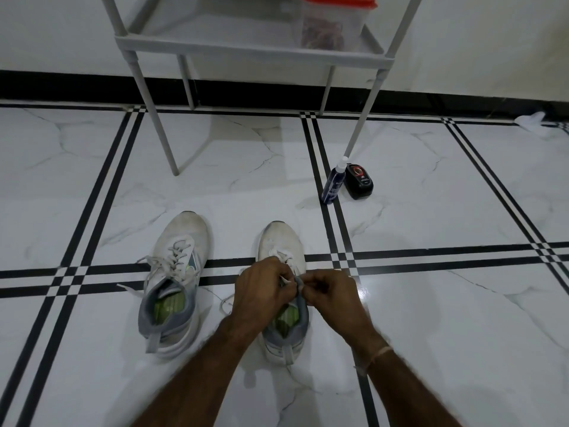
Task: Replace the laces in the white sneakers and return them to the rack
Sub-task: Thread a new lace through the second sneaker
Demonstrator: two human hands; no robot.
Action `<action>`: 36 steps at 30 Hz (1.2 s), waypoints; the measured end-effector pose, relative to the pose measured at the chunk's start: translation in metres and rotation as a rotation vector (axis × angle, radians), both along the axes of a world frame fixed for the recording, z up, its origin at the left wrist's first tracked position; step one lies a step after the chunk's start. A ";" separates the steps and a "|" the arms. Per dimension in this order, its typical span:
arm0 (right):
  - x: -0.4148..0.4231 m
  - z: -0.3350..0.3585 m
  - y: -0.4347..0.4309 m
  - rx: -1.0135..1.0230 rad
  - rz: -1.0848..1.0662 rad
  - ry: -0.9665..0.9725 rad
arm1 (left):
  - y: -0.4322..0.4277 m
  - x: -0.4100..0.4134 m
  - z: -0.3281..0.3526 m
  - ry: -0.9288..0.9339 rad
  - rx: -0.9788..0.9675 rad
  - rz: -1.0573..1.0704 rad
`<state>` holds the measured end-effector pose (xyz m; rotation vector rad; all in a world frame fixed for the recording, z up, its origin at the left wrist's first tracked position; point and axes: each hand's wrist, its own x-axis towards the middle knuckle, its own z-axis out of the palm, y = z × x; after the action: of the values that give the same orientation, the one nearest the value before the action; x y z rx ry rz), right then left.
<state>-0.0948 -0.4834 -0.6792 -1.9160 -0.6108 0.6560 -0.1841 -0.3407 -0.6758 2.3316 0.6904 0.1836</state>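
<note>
Two white sneakers with grey collars and green insoles stand side by side on the tiled floor, toes pointing away from me. The left sneaker [177,272] has loose white laces [147,261] spilling to its left. Over the tongue of the right sneaker [281,241] my left hand [264,291] pinches a white lace end. My right hand [326,292] pinches the lace and the grey tongue edge right beside it. Both hands hide most of that shoe's eyelets. The grey rack [246,47] stands against the wall beyond the shoes.
A clear tub with a red lid [332,23] sits on the rack's shelf. A blue spray bottle [334,183] and a black polish container [358,181] stand on the floor by the rack's right front leg. A white crumpled item [531,120] lies far right by the wall.
</note>
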 end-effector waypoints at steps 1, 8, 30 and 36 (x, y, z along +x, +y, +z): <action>-0.001 0.000 -0.001 0.015 0.017 0.013 | 0.001 -0.001 -0.001 0.002 -0.015 0.005; 0.006 -0.008 -0.003 0.057 -0.029 0.258 | 0.006 -0.007 -0.013 -0.002 -0.065 -0.037; 0.042 0.043 0.007 0.246 -0.235 0.397 | 0.012 -0.027 -0.027 -0.223 -0.244 0.080; 0.042 0.007 0.009 -0.232 0.096 -0.189 | 0.008 -0.028 -0.025 -0.206 -0.245 0.218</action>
<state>-0.0525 -0.4749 -0.6719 -2.1931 -0.7774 0.6321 -0.2120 -0.3324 -0.7006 1.9710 0.8132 0.4079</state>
